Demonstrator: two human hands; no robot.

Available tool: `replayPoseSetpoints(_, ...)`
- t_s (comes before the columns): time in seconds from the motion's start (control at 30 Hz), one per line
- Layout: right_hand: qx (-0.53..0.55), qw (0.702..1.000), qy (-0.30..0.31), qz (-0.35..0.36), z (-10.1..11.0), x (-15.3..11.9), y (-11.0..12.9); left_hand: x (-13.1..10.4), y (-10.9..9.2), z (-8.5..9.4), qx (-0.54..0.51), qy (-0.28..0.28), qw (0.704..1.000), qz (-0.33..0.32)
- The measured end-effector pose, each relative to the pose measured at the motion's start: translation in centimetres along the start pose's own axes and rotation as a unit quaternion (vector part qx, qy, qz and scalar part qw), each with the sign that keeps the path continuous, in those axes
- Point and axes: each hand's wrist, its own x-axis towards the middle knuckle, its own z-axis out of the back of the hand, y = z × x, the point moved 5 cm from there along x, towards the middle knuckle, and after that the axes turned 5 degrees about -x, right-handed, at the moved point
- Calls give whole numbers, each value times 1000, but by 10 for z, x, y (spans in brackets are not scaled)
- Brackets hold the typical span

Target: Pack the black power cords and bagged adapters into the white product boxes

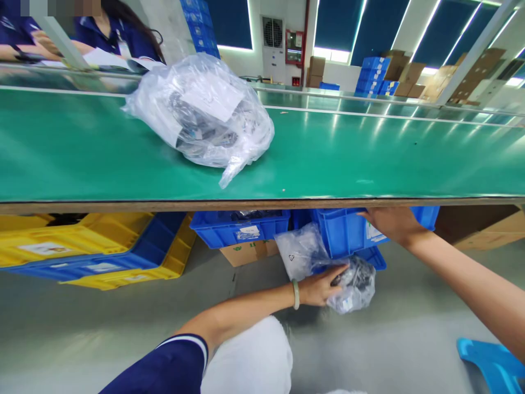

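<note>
When viewed from the head camera, found the left hand [320,287] at 5 o'clock, with fingers bent over and holding a small clear bag [357,287] of dark parts at 4 o'clock, below the level of the counter [369,158]. Noted a pale bracelet [296,294] on the left wrist. Located the right hand [391,223] at 3 o'clock, just under the counter's front edge, at the labelled front of a blue bin [340,235]. Could not tell its grip there, with fingers partly hidden. Recorded a translucent bag [297,254] with a printed mark at 5 o'clock, beside the blue bin. Found a labelled blue container [219,235] at 7 o'clock, above a cardboard box [248,253]. Observed a large clear bag [197,123] on the counter at 11 o'clock, filled with dark parts. Logged stacked yellow and blue crates [118,235] between 8 and 9 o'clock. Saw a co-worker [141,44] at 10 o'clock, beyond the counter, near papers [106,59].
</note>
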Motion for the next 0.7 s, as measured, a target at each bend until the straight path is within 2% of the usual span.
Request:
replayPoseSetpoints(0.07,-27,1000,0,5,-4,-4,2,-6,-21,4,-15,51,998,-22)
replayPoseSetpoints(0.13,-38,999,-8,8,-7,-9,4,-18,-46,11,-45,74,996,-12)
replayPoseSetpoints(0.2,-42,999,-17,9,-9,-15,9,-35,-67,24,-97,54,993,31)
replayPoseSetpoints(0.27,-44,999,-24,10,-12,-23,18,-56,-77,44,-162,-13,981,107)
replayPoseSetpoints(0.33,-42,999,-24,14,-17,-32,30,-81,-70,63,-215,-109,948,209)
replayPoseSetpoints(0.4,-39,999,-27,19,-23,-42,45,-108,-50,76,-257,-210,893,304)
replayPoseSetpoints(0.47,-37,998,-37,22,-27,-50,58,-133,-24,78,-314,-301,817,377)
replayPoseSetpoints(0.53,-36,998,-43,15,-29,-55,67,-156,-1,71,-369,-373,740,420)
replayPoseSetpoints(0.57,-34,998,-44,10,-29,-57,69,-166,5,69,-382,-402,713,430)
replayPoseSetpoints(0.63,-27,999,-44,0,-30,-60,71,-182,6,71,-380,-445,690,425)
replayPoseSetpoints(0.7,-23,998,-52,-6,-31,-63,69,-196,-12,89,-364,-475,692,403)
